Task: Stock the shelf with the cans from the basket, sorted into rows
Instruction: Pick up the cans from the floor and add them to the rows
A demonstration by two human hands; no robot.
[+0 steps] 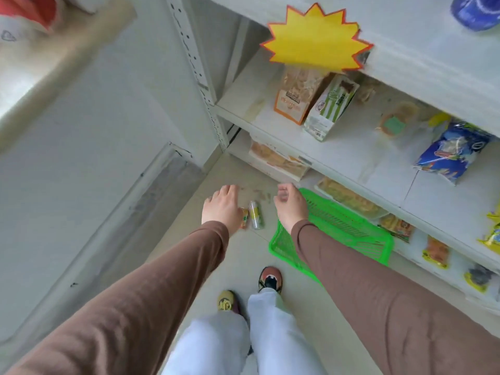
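Two cans lie on the floor between my hands: a silver and yellow can (255,215) and, left of it, an orange can (243,218) partly hidden by my left hand (221,208). That hand hangs above the orange can with fingers spread and holds nothing. My right hand (290,205) hovers with loosely curled fingers over the left end of the green plastic basket (349,231), which stands on the floor against the shelf. What lies inside the basket is hidden by my right arm.
A white shelf unit (351,158) fills the right side, with snack bags and boxes on several levels and a yellow star-shaped price tag (315,39) on an upper edge. A white wall and baseboard run along the left. My feet (269,280) stand on the floor below.
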